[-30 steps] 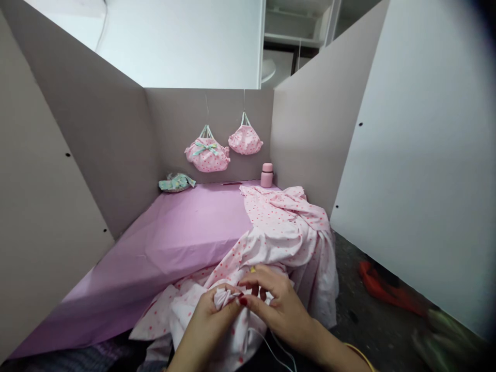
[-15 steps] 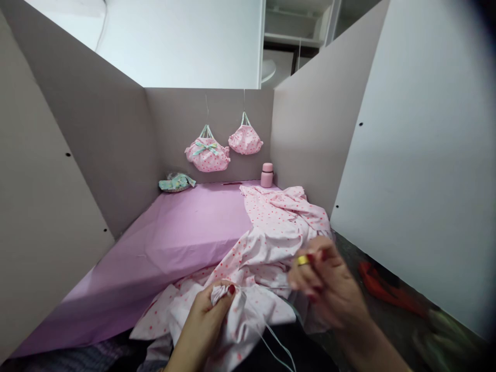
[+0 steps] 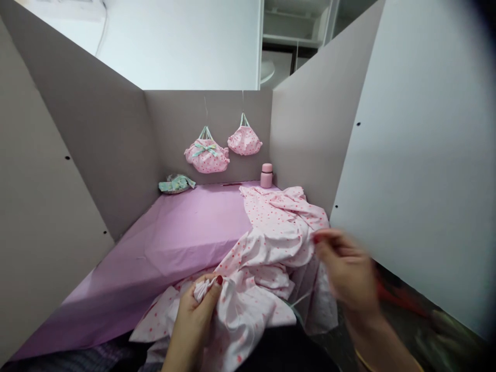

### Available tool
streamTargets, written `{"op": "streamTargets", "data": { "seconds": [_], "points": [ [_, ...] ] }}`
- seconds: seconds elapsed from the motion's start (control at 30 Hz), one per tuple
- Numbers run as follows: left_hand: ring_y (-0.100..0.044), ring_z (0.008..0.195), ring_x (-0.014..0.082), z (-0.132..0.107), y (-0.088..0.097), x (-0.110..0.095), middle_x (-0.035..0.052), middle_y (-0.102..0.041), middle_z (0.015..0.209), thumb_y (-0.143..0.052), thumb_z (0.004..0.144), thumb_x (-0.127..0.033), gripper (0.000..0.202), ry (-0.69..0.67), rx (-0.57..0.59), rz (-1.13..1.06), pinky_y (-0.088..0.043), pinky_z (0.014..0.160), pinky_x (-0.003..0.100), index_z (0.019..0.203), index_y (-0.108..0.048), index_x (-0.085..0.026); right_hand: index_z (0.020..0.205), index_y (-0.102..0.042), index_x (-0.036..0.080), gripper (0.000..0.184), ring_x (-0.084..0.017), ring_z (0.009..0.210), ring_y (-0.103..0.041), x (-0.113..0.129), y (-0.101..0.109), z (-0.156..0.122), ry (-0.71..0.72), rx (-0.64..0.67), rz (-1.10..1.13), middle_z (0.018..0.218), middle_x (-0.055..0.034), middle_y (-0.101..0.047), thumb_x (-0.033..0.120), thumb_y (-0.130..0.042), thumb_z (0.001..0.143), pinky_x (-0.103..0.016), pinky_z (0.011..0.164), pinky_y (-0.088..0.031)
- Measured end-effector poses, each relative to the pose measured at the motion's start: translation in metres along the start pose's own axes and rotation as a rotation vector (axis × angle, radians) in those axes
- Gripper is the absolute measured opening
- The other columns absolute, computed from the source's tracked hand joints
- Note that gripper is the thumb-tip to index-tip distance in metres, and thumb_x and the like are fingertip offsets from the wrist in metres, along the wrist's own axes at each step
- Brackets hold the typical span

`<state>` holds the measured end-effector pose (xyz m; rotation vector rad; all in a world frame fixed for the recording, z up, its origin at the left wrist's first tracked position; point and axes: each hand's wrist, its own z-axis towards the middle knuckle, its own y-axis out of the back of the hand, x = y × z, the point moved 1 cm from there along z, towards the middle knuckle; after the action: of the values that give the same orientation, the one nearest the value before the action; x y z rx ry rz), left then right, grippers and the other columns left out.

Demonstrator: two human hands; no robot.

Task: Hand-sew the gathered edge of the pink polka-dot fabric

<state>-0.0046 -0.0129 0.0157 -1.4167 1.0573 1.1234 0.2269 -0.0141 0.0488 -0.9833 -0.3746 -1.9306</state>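
Two hands on pink polka-dot cotton cloth (image 3: pixel 271 243), heaped across near right of lilac sheet (image 3: pixel 186 232). My left hand (image 3: pixel 192 315) closed firmly on gathered bunch (image 3: pixel 203 290). My right hand (image 3: pixel 346 268) raised beside cloth, fingers narrowed, blurred; cannot tell if holding anything. Cloth light, limp, quick to slump; surest hold at gathered bunch.

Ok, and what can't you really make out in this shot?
All in the head view:
Right hand: motion blur hides whether it holds anything.
Gathered pink dotted cloth: the left hand covers the pinched part.
Thin item by the back wall: too small to identify.
Red thing on the floor: blurred.
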Motion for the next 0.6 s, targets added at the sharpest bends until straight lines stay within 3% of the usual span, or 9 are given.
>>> {"op": "streamTargets", "data": {
  "seconds": [0.07, 0.13, 0.23, 0.3, 0.37, 0.43, 0.6],
  "points": [
    [-0.045, 0.040, 0.0100, -0.001, 0.001, -0.001, -0.0076, -0.050, 0.042, -0.069, 0.062, -0.032, 0.017, 0.003, -0.004, 0.013, -0.037, 0.041, 0.019, 0.066, -0.063, -0.017, 0.072, -0.066, 0.016, 0.005, -0.012, 0.052, -0.046, -0.007, -0.031, -0.019, -0.084, 0.404, -0.052, 0.061, -0.0014, -0.057, 0.020, -0.065, 0.070, -0.022, 0.047, -0.034],
    [-0.047, 0.043, 0.0105, -0.001, 0.001, -0.001, -0.0059, -0.055, 0.046, -0.070, 0.061, -0.033, 0.019, 0.004, 0.018, 0.005, -0.038, 0.043, 0.019, 0.066, -0.062, -0.016, 0.072, -0.066, 0.015, 0.007, -0.009, 0.048, -0.038, -0.013, -0.052, -0.037, -0.119, 0.672, -0.116, 0.053, 0.0026, -0.049, 0.021, -0.064, 0.072, -0.020, 0.045, -0.029],
    [-0.052, 0.049, 0.0130, 0.000, 0.003, 0.001, -0.0021, -0.062, 0.054, -0.070, 0.061, -0.034, 0.022, 0.003, 0.050, -0.004, -0.040, 0.047, 0.020, 0.067, -0.062, -0.015, 0.078, -0.068, 0.014, 0.011, -0.007, 0.046, -0.028, -0.021, -0.065, -0.053, -0.175, 0.891, -0.165, 0.049, 0.0072, -0.033, 0.021, -0.067, 0.069, -0.019, 0.044, -0.022],
    [-0.053, 0.051, 0.0138, 0.001, 0.003, 0.002, -0.0013, -0.063, 0.056, -0.070, 0.061, -0.033, 0.022, -0.006, 0.055, -0.005, -0.041, 0.048, 0.020, 0.068, -0.062, -0.014, 0.080, -0.068, 0.013, 0.013, -0.007, 0.046, -0.028, -0.025, -0.066, -0.056, -0.243, 0.974, -0.122, 0.049, 0.0072, -0.034, 0.021, -0.066, 0.070, -0.019, 0.044, -0.022],
    [-0.052, 0.050, 0.0131, 0.002, 0.003, 0.004, -0.0019, -0.062, 0.055, -0.069, 0.062, -0.032, 0.021, -0.017, 0.055, -0.005, -0.039, 0.048, 0.020, 0.068, -0.062, -0.014, 0.074, -0.067, 0.012, 0.013, -0.007, 0.049, -0.035, -0.027, -0.065, -0.055, -0.303, 1.004, -0.013, 0.052, 0.0047, -0.043, 0.024, -0.062, 0.074, -0.020, 0.048, -0.027],
    [-0.050, 0.051, 0.0124, 0.002, 0.003, 0.004, -0.0024, -0.060, 0.055, -0.069, 0.064, -0.032, 0.020, -0.019, 0.065, 0.002, -0.038, 0.048, 0.019, 0.068, -0.062, -0.014, 0.068, -0.064, 0.012, 0.018, -0.009, 0.054, -0.041, -0.027, -0.060, -0.050, -0.354, 0.940, 0.118, 0.057, 0.0016, -0.050, 0.027, -0.060, 0.077, -0.021, 0.052, -0.031],
    [-0.048, 0.051, 0.0114, 0.002, 0.003, 0.003, -0.0041, -0.058, 0.053, -0.067, 0.066, -0.032, 0.019, -0.022, 0.072, 0.016, -0.037, 0.049, 0.018, 0.069, -0.062, -0.014, 0.069, -0.062, 0.018, 0.017, -0.008, 0.049, -0.038, -0.015, -0.032, -0.025, -0.399, 0.527, 0.376, 0.058, 0.0028, -0.048, 0.033, -0.068, 0.072, -0.020, 0.046, -0.030]
  ]
}}
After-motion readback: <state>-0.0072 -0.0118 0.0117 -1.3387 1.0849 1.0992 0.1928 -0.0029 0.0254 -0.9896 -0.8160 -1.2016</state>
